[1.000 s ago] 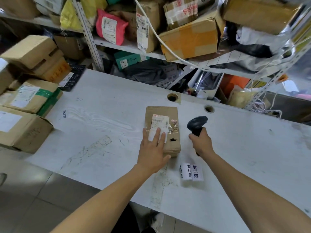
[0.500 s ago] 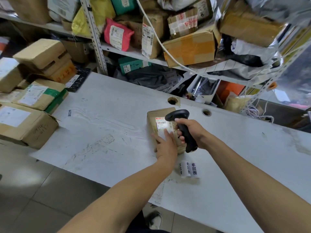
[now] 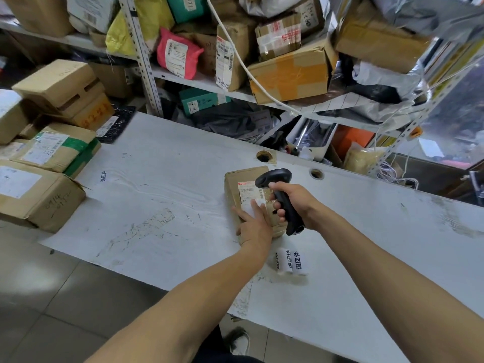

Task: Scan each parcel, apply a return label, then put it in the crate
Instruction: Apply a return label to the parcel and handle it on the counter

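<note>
Scanning is the step in hand. The parcel lies flat on the table, just this side of its two cable holes. The left hand rests on the parcel's near end, fingers straight and pressing its shipping label. The right hand curls tight round the scanner, its head over the barcode. Next, I judge, comes peeling a sticker from the labels lying just nearer than the parcel; no crate shows
</note>
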Tool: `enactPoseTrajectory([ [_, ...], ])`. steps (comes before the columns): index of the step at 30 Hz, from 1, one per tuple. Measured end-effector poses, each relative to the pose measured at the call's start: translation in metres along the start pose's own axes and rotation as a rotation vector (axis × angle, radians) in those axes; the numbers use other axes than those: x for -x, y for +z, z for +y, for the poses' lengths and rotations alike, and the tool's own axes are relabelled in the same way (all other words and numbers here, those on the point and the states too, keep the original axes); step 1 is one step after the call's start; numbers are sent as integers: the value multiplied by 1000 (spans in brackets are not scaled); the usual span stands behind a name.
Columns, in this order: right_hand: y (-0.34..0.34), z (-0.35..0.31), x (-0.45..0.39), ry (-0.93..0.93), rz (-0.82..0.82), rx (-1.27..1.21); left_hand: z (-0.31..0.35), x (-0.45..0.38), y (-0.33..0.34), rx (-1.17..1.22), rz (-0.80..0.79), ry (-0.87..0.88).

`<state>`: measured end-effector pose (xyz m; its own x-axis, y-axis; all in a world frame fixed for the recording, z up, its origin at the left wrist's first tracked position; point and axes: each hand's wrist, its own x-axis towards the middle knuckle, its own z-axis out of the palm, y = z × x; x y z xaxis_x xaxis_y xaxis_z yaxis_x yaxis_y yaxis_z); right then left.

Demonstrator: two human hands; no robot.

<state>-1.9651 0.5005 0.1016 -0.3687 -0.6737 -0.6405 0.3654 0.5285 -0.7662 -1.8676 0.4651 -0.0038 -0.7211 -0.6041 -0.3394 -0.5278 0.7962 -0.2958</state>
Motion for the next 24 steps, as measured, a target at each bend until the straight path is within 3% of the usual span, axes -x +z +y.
enactPoseTrajectory([
  [4,-4,2,-7,-59,46,51,-2,-5,4,65,0,8],
  [8,-25,20,-34,-251,349,378,-28,-2,9,167,44,47],
  [10,-43,38,-50,-221,479,551,-50,-1,16,186,91,92],
  [14,-76,80,-83,-118,523,759,-76,-10,30,196,141,126],
  [20,-89,112,-107,-26,557,740,-77,-27,39,185,171,123],
  [24,-79,116,-83,-112,690,700,-76,-22,31,215,143,71],
])
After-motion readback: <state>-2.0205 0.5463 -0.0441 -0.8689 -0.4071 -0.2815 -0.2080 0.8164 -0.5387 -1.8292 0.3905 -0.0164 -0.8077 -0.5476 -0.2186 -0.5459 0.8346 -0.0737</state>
